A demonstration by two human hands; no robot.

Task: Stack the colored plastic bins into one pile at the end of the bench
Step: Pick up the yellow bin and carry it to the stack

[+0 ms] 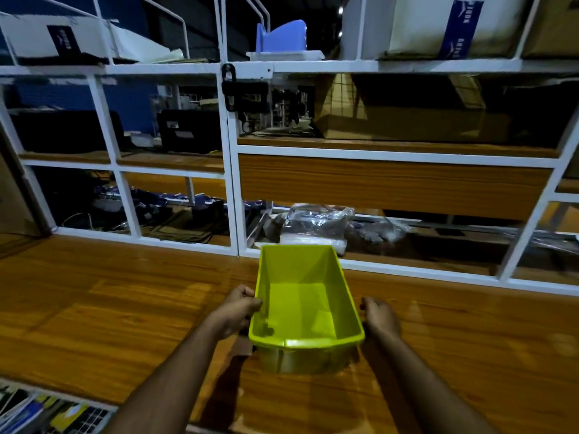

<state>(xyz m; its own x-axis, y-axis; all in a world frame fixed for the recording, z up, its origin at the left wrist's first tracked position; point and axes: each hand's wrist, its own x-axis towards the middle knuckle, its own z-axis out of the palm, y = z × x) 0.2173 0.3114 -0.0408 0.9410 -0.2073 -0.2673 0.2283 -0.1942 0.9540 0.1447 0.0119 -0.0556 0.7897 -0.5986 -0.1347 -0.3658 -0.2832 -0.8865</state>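
Both hands (238, 311) (380, 317) flank the green bin (305, 305) on open bench (109, 308)

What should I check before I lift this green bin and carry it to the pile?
1. Left hand gripping the green bin rim: ok, fingers curl over it.
2. Right hand gripping: not ok, it sits beside the wall, apart from it.
3. Bin empty: ok.
4. Bin upright on the bench: ok.
5. Pile location in sight: cannot tell, no other bins on the bench in view.
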